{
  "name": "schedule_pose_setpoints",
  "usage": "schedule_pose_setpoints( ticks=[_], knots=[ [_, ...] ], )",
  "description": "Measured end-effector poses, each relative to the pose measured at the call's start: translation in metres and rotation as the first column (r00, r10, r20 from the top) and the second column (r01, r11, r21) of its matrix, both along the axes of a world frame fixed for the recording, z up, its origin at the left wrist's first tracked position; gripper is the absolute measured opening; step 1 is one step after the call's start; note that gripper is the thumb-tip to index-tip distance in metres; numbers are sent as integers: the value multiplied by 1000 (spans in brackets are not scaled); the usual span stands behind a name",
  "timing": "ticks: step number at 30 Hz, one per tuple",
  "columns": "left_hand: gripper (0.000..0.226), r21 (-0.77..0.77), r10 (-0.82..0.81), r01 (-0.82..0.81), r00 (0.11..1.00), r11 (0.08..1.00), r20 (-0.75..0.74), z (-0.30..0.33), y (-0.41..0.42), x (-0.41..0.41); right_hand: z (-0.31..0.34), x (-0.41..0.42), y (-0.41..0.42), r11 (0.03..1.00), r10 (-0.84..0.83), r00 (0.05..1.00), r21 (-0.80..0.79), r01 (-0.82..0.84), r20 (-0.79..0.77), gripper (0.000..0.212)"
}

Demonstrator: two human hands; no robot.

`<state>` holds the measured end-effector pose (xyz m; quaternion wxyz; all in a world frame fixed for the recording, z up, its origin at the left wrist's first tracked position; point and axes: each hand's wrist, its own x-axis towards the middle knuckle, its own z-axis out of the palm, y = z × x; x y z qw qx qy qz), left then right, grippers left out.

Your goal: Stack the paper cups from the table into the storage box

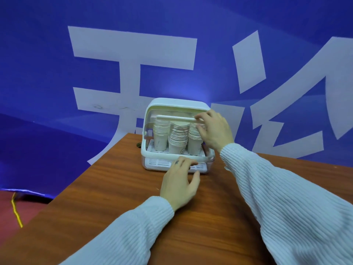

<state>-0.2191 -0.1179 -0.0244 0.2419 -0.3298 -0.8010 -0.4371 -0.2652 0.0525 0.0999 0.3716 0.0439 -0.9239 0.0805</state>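
Right hand (pixel 214 129) fingers apparently pinch the storage box (pixel 176 134) lid handle (pixel 175 118); left hand (pixel 180 180), fingers relaxed, should steady the base while closing gently.

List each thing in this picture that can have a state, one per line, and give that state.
Storage box: upright on the table, front open.
Lid: part raised, its bar held.
Paper cups: three upright stacks inside the box.
Right hand: grips the lid's bar.
Left hand: fingers straight, resting on the box's front base.
Table: bears the box.
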Motion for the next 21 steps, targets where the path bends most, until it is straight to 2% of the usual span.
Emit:
schedule_pose_setpoints(
  ticks=[2,5,9,11,15,18,21],
  knots=[
    [33,-60,23,-24,1000,998,-14,-1,-1,0,-7,5,1,1000,11,1000,24,-11,-14,25],
    [34,-69,76,-76,997,995,-8,-2,-5,-3,-20,12,-2,999,14,1000,41,-13,-23,23],
    [15,-7,123,-123,992,992,1,-1,-9,-5,-48,27,-1,993,24,999,119,-19,-41,16],
    [13,-8,111,-111,994,994,-19,-1,-8,-3,-68,37,-2,989,44,998,146,-38,-38,15],
    [13,-45,99,-101,993,994,-60,-1,-7,1,-87,52,-8,996,53,998,76,-52,-14,29],
    [9,-55,102,-106,993,993,-62,-1,-7,-1,-83,57,-12,999,23,998,39,-25,56,32],
    [9,-39,106,-108,993,993,-51,-2,-8,-1,-107,81,-15,996,40,999,-84,-37,29,47]
  ],
)
